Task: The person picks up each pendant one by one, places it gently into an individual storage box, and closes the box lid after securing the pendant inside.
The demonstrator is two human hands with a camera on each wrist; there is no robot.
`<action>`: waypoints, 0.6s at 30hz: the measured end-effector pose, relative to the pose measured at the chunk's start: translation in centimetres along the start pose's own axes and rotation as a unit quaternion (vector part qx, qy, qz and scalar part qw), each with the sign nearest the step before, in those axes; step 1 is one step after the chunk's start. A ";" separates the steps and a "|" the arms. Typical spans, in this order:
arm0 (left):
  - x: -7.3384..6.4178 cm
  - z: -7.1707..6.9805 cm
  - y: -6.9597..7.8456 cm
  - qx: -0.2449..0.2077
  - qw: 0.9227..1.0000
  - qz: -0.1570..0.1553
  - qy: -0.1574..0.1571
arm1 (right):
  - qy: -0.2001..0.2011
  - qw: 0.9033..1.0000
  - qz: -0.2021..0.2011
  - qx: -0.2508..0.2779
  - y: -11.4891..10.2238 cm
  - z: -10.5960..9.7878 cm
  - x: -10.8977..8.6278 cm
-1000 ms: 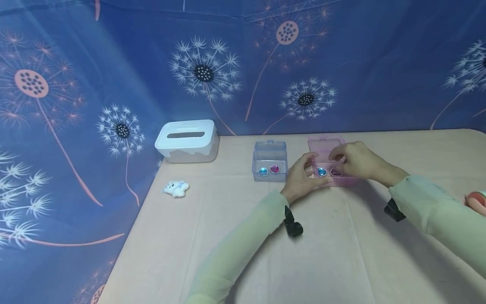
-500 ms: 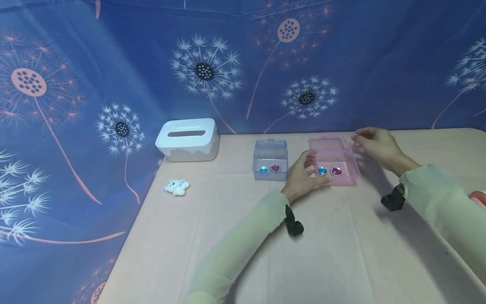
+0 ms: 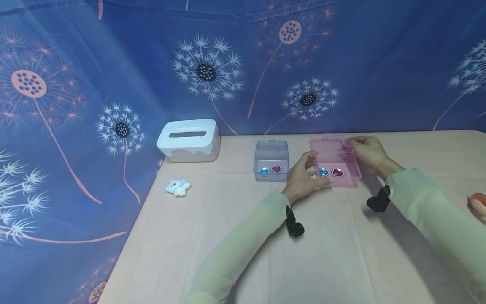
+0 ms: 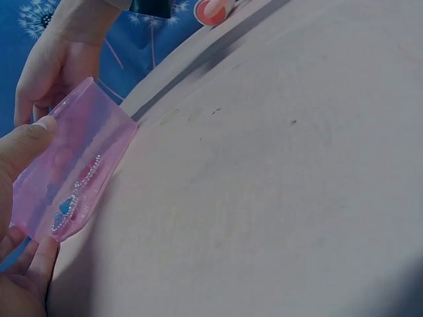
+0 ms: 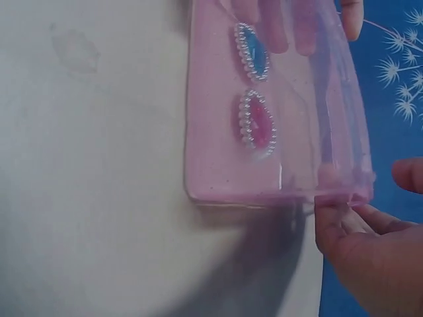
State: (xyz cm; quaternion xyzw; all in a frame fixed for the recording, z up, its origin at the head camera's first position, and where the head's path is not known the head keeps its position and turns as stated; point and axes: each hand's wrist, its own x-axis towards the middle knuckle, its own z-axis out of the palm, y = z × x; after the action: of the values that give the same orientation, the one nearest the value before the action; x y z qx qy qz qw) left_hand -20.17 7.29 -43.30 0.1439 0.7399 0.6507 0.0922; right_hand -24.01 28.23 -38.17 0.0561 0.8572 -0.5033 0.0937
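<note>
A pink clear plastic box stands with its lid tipped back. Inside it lie a blue gem and a pink-red gem, both edged with small pearly beads. My left hand grips the box's left side, thumb toward the front. At the back right corner, by the lid's hinge side, is my right hand. Its fingers touch the box edge, and its thumb stands apart from the plastic in the right wrist view. Just left of it, a blue clear box holds a blue gem and a pink gem.
A white tissue box stands at the back left. In front of it lies a small white animal-shaped figure. A red round-ended object shows at the right edge, with fingers near it. A blue dandelion-print cloth hangs behind the table.
My right hand has come out of the pink box, moved up to the right, then back in to the box's rear right corner. The left hand keeps its grip.
</note>
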 end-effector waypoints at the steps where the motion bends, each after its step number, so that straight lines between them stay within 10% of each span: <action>1: 0.0 0.0 0.0 0.002 1.000 0.000 -0.001 | 0.002 1.000 0.000 -0.001 0.0 0.1 0.0; 18: 0.2 -0.1 -0.4 -0.008 1.000 0.005 -0.001 | 0.035 0.995 -0.009 0.098 -0.5 0.5 -0.5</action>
State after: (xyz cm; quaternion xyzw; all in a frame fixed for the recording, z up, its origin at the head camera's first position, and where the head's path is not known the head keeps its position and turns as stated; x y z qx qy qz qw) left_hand -20.40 7.17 -43.65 0.1478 0.7337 0.6571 0.0906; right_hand -23.57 27.57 -37.86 0.0744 0.8069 -0.5835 0.0532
